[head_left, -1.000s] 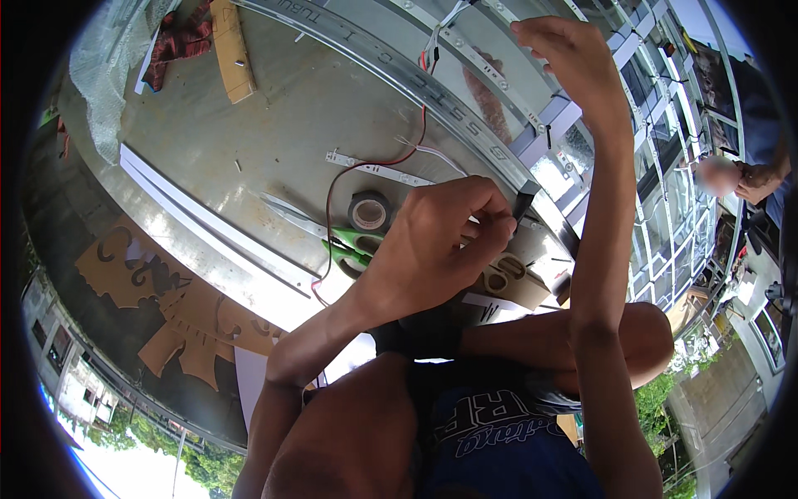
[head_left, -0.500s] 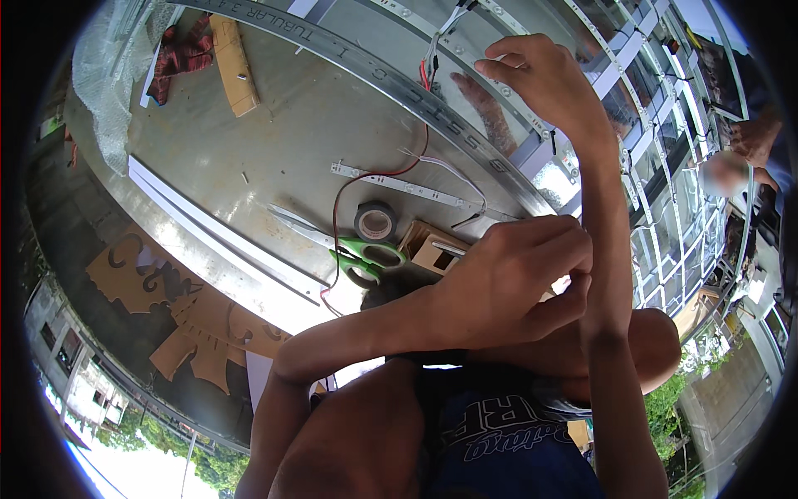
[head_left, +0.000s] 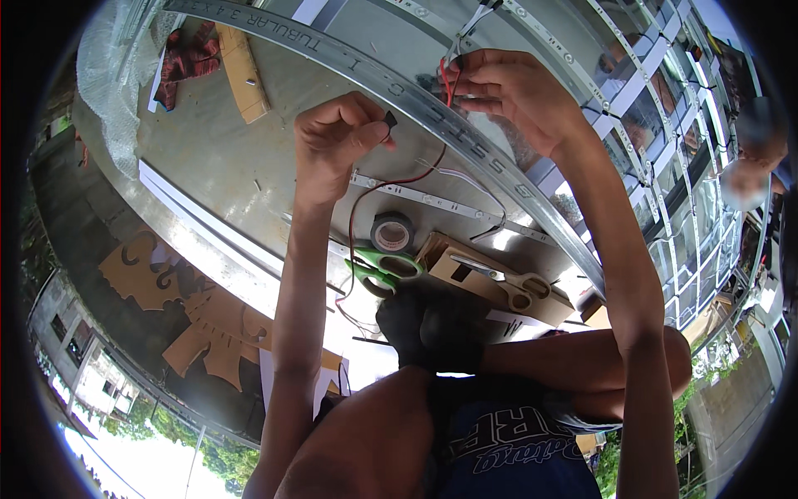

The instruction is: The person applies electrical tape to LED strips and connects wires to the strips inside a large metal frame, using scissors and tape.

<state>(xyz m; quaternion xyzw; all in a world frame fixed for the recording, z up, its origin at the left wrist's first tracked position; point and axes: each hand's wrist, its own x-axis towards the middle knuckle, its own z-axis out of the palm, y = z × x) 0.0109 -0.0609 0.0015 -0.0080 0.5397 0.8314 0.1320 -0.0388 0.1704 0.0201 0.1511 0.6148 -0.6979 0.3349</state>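
My left hand (head_left: pixel 337 137) is closed in a pinch on a short black strip of tape (head_left: pixel 391 120), held above the metal sheet on the near side of the long metal tube (head_left: pixel 399 87). Just beyond that tube, my right hand (head_left: pixel 519 96) has its fingertips closed around red and black wires (head_left: pixel 450 81). These wires hang by the LED strips (head_left: pixel 416 10) on the frame. A dark red wire (head_left: pixel 366 193) curves over the sheet toward me. Next to it lies a loose LED strip (head_left: pixel 416 197) with thin white leads.
Near my feet are a roll of black tape (head_left: pixel 392 233), green-handled scissors (head_left: pixel 391 264) and a cardboard box (head_left: pixel 474 279) with beige-handled scissors (head_left: pixel 524 287) on it. White strips (head_left: pixel 208 229) and cut cardboard (head_left: pixel 216 320) lie left. Another person (head_left: pixel 756 158) is at far right.
My left hand has risen from near my knees to the left of the tube, showing the tape. My right hand has come down and left onto the wires. The beige-handled scissors are now uncovered.
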